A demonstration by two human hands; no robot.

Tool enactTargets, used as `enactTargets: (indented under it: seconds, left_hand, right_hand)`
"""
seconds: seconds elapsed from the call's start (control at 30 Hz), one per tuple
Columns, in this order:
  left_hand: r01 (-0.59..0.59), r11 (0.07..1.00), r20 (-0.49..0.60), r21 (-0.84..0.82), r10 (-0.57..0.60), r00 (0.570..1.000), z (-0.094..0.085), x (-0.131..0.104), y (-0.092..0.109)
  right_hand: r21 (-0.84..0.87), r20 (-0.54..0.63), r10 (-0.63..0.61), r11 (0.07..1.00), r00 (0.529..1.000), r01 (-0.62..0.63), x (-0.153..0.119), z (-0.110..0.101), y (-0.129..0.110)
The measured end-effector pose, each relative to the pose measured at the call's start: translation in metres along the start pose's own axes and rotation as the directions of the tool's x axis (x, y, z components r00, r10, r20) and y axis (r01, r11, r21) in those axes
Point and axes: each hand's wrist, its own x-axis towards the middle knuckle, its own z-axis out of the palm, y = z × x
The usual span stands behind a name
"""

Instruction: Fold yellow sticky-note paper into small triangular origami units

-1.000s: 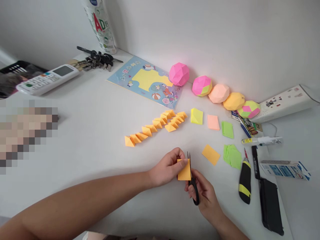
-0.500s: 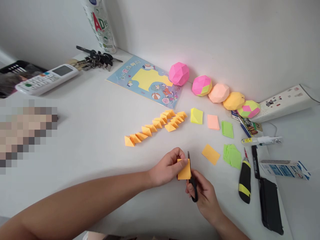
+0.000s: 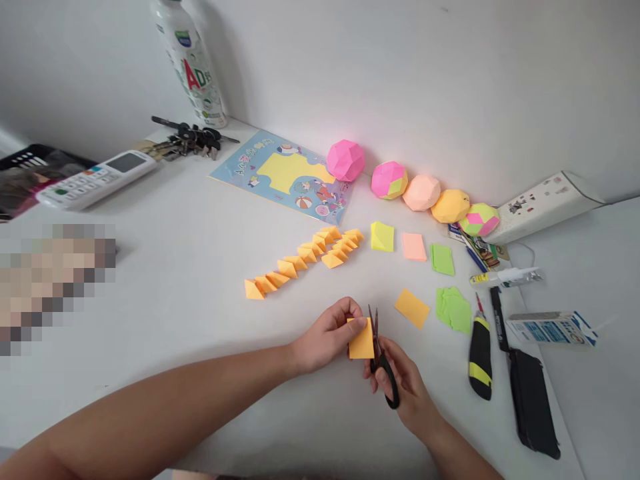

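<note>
Between thumb and fingers, my left hand [image 3: 327, 333] pinches an orange paper piece [image 3: 361, 341] held upright above the table. My right hand [image 3: 403, 383] grips black-handled scissors [image 3: 389, 381], their blades slightly apart and lying along the paper's right edge. Whether the blades touch the paper is hard to tell. To the right rests a flat orange paper rectangle [image 3: 413, 308], with several green paper pieces [image 3: 453, 309] beside it. Behind my hands, folded orange paper units [image 3: 287, 268] stand in two slanting rows.
Folded paper balls [image 3: 345, 160] line the wall. Yellow [image 3: 383, 237], pink [image 3: 415, 247] and green paper stacks [image 3: 443, 259] sit in front. A utility knife [image 3: 481, 360] and black case [image 3: 534, 403] lie right. Further left are a remote [image 3: 97, 179], keys [image 3: 195, 139] and spray can [image 3: 193, 67].
The scissor blades, nearly closed before, are now spread a little and sit slightly right of the paper's edge. My left hand keeps its pinch. The whole view has shifted slightly.
</note>
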Motion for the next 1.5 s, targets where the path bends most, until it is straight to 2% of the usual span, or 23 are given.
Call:
enactTargets:
  seconds: [0.3, 0.6, 0.77, 0.93, 1.5]
  left_hand:
    - [0.014, 0.994, -0.045, 0.111, -0.010, 0.999, -0.0006, 0.0012, 0.0015]
    - [0.050, 0.993, -0.071, 0.106, -0.043, 0.997, 0.0011, 0.0008, 0.0030]
    - [0.057, 0.993, -0.058, 0.101, -0.052, 0.997, 0.0012, 0.0012, 0.0041]
    - [0.075, 0.994, -0.047, 0.082, -0.071, 0.996, 0.0011, 0.0018, 0.0048]
    - [0.028, 0.998, -0.006, 0.060, -0.027, 1.000, 0.0005, 0.0032, 0.0030]
  right_hand:
    - [-0.045, -0.023, 0.012, 0.999, 1.000, -0.013, -0.0004, -0.0022, 0.0047]
    - [-0.066, -0.029, 0.016, 0.998, 0.999, -0.018, -0.0025, -0.0023, 0.0051]
    - [-0.091, -0.037, 0.038, 0.995, 0.999, -0.042, -0.0037, -0.0019, 0.0047]
    - [-0.094, -0.040, -0.004, 0.996, 0.999, 0.001, -0.0027, -0.0010, 0.0043]
    - [-0.061, -0.029, 0.020, 0.998, 0.999, -0.022, -0.0020, -0.0019, 0.0090]
